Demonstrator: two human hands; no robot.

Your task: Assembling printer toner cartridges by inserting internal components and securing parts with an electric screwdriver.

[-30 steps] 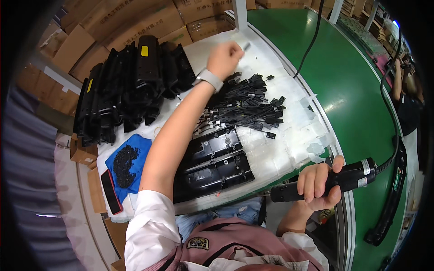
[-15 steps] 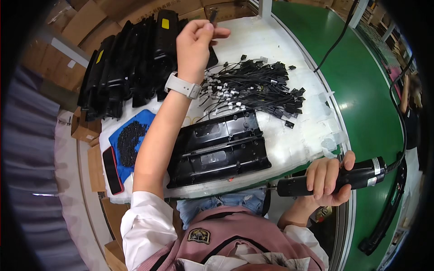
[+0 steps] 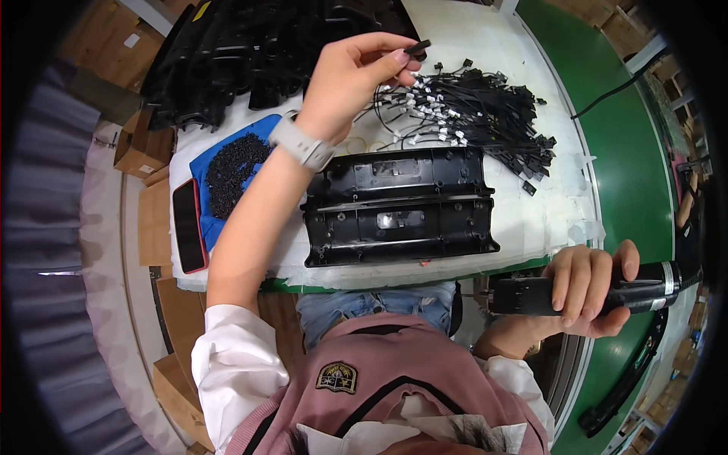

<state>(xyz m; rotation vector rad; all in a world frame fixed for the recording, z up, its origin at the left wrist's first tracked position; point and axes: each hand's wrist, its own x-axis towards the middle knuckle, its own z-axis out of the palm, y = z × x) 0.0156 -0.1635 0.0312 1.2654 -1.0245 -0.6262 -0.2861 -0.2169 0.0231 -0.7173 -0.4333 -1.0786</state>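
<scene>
My left hand [image 3: 356, 76], with a pale watch on its wrist, pinches a small black piece [image 3: 418, 48] between thumb and fingers. It hovers at the left end of a heap of short black cables [image 3: 485, 110] with white connectors. My right hand [image 3: 588, 288] is wrapped round a black electric screwdriver [image 3: 523, 296], held level beyond the table's front right corner; its bit end points left. Between my hands, two long black plastic housings [image 3: 402, 227] lie side by side on the white-covered table, their hollow insides facing up.
A stack of black moulded housings [image 3: 250, 53] fills the back left. A blue tray or sheet [image 3: 201, 163] holds many tiny black screws [image 3: 231, 171], beside a red-edged phone [image 3: 189, 227]. To the right runs a green surface [image 3: 629, 152]; cardboard boxes [image 3: 144, 144] stand at left.
The view has shifted, so the table's contents sit higher and further right. My left hand has turned toward the right, still pinching the small black piece. My right hand still grips the screwdriver.
</scene>
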